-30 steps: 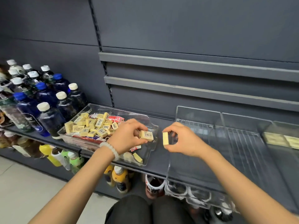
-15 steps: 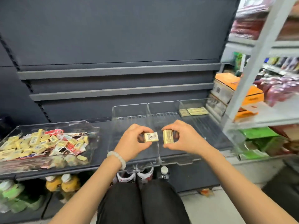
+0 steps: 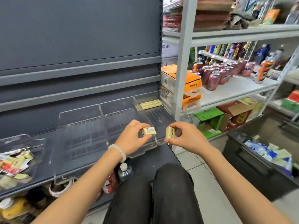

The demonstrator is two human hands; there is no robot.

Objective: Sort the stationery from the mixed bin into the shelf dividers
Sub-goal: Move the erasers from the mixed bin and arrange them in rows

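My left hand (image 3: 131, 138) pinches a small yellow eraser (image 3: 149, 131) with its barcode side up. My right hand (image 3: 186, 136) pinches a second yellow eraser (image 3: 170, 132) held on edge. Both hands hover over the front of the clear shelf dividers (image 3: 103, 125), near the rightmost lanes. At the back of the rightmost lane lie yellow erasers (image 3: 150, 104) in a flat row. The mixed bin (image 3: 32, 143), a clear tray with yellow erasers and red packets, sits at the far left of the same dark shelf.
A white rack (image 3: 182, 62) stands right of the dark shelf, with pink cans (image 3: 223, 75) and orange boxes (image 3: 192, 83). A dark crate (image 3: 252, 162) holding packets sits on the floor at the right. Bottles (image 3: 123, 171) stand on the shelf below. My knees are under the hands.
My view and both hands have swung right, from the mixed bin to the right end of the dividers. Each hand still holds its eraser.
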